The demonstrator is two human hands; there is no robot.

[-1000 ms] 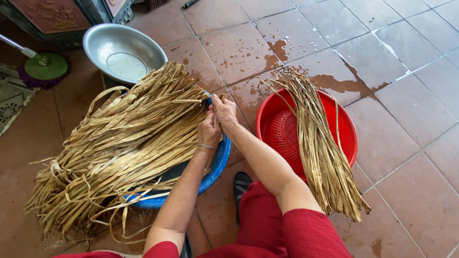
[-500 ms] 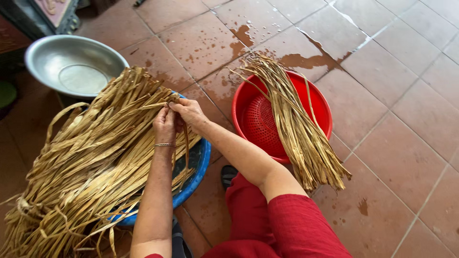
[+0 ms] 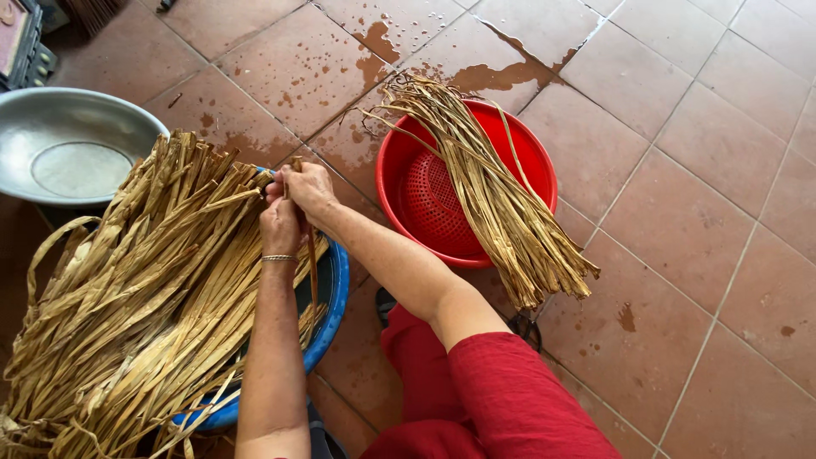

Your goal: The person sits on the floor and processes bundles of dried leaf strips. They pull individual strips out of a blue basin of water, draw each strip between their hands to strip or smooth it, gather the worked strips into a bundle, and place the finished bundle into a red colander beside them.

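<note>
My left hand [image 3: 282, 224] and my right hand [image 3: 306, 189] are together over the right edge of a big heap of dried tan leaf strips [image 3: 144, 289], both pinching one strip [image 3: 311, 263] that hangs down past my left wrist. The heap lies across a blue basin [image 3: 333, 289], mostly hiding it. A smaller bundle of the same strips [image 3: 493, 195] rests across a red basin [image 3: 399, 191] with a red strainer inside, to the right of my hands.
A shallow metal bowl [image 3: 59, 149] sits at the far left. The floor is terracotta tile with wet patches [image 3: 501, 72] beyond the red basin. My red-clothed legs [image 3: 501, 399] fill the bottom centre. Dark furniture [image 3: 25, 42] stands at the top left corner.
The view has shifted and come closer. My hands have stayed at the heap's right edge and now hold a single strip raised apart from the heap.
</note>
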